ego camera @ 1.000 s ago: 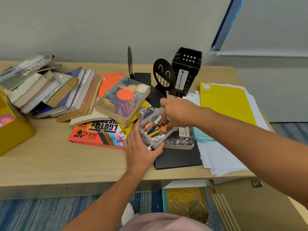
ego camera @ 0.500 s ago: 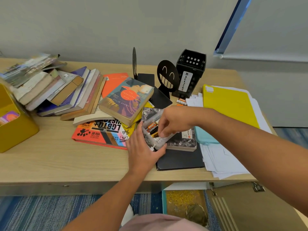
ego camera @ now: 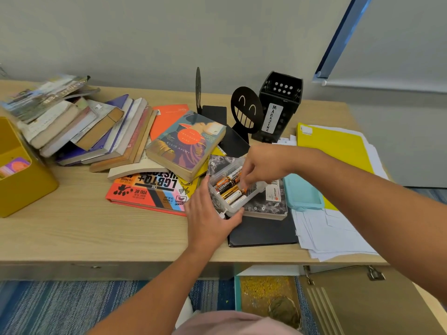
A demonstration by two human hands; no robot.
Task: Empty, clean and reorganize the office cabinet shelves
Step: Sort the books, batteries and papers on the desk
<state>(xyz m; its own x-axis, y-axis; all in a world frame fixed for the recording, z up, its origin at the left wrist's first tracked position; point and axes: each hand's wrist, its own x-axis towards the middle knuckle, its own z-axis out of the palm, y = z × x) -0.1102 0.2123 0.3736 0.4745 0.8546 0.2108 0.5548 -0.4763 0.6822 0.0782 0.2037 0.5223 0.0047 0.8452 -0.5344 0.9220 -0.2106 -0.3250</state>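
- The left hand (ego camera: 210, 218) reaches in from below, palm down, its fingers and thumb curled round the near corner of a small clear plastic box (ego camera: 235, 189) and holding it.
- The right hand (ego camera: 262, 163) comes in from the right with the forearm stretched across the worktop (ego camera: 72, 228); its fingertips point down into the box and are bunched together among the batteries (ego camera: 228, 187). Whether they actually pinch one I cannot tell.
- The box holds several batteries lying side by side and sits on a grey marbled book (ego camera: 266, 201), which lies on a black folder (ego camera: 263, 230).
- Just right of the box lies a pale blue case (ego camera: 302, 192), resting on loose white papers (ego camera: 333, 228) and a yellow folder (ego camera: 336, 146).
- Left of the box a paperback novel (ego camera: 186, 143) lies on an orange hardback (ego camera: 145, 189), beside a slumped row of books (ego camera: 96, 131).
- Behind stand a black smiley bookend (ego camera: 246, 110) and a black crate labelled MAGAZINE (ego camera: 280, 105).
- A yellow bin (ego camera: 21, 180) sits at the left edge.
- The worktop is pale wood against a plain wall; blue striped carpet (ego camera: 60, 305) shows below.
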